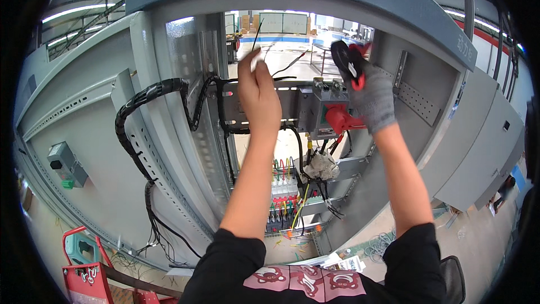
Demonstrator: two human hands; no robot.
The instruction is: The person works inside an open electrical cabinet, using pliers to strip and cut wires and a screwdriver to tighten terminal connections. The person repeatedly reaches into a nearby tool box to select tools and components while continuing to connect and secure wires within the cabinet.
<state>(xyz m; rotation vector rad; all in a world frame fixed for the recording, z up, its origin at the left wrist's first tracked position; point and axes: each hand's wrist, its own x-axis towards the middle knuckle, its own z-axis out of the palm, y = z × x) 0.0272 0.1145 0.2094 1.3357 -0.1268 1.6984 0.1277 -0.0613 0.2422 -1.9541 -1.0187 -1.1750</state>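
Note:
My bare left hand [260, 98] is raised inside the open grey cabinet, its thumb and fingers pinched around a thin black wire [257, 35] that sticks up above the fingertips. My right hand [373, 98] wears a grey knit glove and grips a hand tool [344, 62] with black and red parts; its exact kind is hidden by the grip. Just below the glove is the red rotary handle [340, 119] of a grey switch unit [325, 101]. Another dark wire with a reddish end [295, 60] extends between the hands.
A thick black cable bundle [147, 97] bends along the left frame post. Lower down sit breakers [284, 191] with coloured wires and a crumpled whitish wrap [322, 166]. A cabinet door with a small grey box [68, 164] stands left. A red cart [87, 281] is at lower left.

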